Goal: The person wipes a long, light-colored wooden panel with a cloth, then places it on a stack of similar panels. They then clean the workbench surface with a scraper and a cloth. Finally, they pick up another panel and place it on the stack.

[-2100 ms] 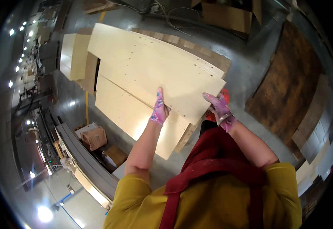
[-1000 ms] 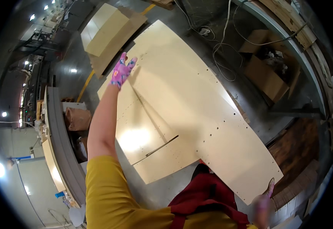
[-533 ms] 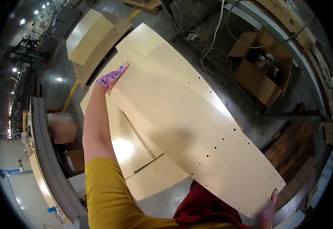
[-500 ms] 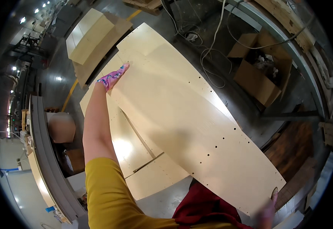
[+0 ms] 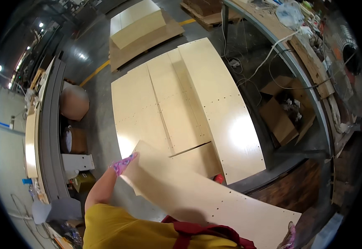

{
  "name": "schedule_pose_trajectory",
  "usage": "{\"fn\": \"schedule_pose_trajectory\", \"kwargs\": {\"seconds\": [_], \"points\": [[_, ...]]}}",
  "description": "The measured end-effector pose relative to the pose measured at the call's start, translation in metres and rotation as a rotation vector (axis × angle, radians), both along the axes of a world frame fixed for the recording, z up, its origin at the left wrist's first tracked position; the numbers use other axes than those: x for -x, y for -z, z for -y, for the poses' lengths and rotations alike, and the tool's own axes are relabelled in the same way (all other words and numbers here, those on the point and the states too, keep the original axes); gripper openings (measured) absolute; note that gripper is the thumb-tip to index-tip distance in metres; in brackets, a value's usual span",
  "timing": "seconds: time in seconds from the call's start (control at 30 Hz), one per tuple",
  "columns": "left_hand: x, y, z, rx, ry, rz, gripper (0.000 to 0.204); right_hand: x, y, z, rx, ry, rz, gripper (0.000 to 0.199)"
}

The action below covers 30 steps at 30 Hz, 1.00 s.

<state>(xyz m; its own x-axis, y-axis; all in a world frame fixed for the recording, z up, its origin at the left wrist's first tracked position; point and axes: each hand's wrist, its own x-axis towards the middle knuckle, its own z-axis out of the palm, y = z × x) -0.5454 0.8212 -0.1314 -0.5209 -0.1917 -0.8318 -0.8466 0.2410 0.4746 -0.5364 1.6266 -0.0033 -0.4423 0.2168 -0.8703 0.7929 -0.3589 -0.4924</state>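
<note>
A long pale wooden panel [image 5: 176,184] with small drilled holes lies across in front of my body, partly over the near end of a stack of similar panels. My left hand [image 5: 124,164], in a pink and purple patterned glove, grips its left end. At its right end, by the lower edge of the view, my right hand [image 5: 289,238] in the same kind of glove holds the corner; some fingers are hidden. Beyond lie the stacked pale panels [image 5: 135,103]. Along the stack's right side rests a raised drilled panel [image 5: 226,112].
Another panel stack [image 5: 137,20] sits on a board at the back. At right, an open cardboard box [image 5: 280,120] with crumpled waste lies under a metal-framed bench [image 5: 272,29], near loose cables. A grey metal rail [image 5: 50,137] runs along the left. A red object [image 5: 218,178] shows beside the stack.
The held panel has come off the stack toward my body and swung crosswise. My left hand has drawn back nearer, and my view has shifted, showing the stacked panels beneath.
</note>
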Motion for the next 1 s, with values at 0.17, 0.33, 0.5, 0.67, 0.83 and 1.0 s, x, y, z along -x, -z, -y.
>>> {"fn": "schedule_pose_trajectory", "kwargs": {"seconds": [0.17,0.33,0.5,0.67,0.83,1.0], "points": [[-0.143,-0.005,0.029,-0.052,-0.404,0.057,0.079,0.03,0.006,0.018,0.021,-0.343,-0.308,0.049],[-0.226,-0.134,-0.032,-0.183,-0.822,-0.209,0.067,0.069,0.015,0.018,0.046,-0.439,-0.391,0.049],[-0.4,-0.14,-0.067,-0.237,-1.125,-0.301,0.057,0.081,-0.046,0.113,0.268,-0.625,-0.371,0.05],[-0.529,-0.175,-0.13,-0.203,-1.321,-0.349,0.056,0.078,-0.074,0.175,0.372,-0.895,-0.399,0.047],[-0.649,-0.19,-0.174,-0.094,-1.489,-0.47,0.061,0.065,-0.083,0.262,0.441,-1.182,-0.551,0.044],[-0.781,-0.168,-0.187,-0.037,-1.603,-0.584,0.064,0.02,-0.058,0.368,0.345,-1.351,-0.659,0.047]]}}
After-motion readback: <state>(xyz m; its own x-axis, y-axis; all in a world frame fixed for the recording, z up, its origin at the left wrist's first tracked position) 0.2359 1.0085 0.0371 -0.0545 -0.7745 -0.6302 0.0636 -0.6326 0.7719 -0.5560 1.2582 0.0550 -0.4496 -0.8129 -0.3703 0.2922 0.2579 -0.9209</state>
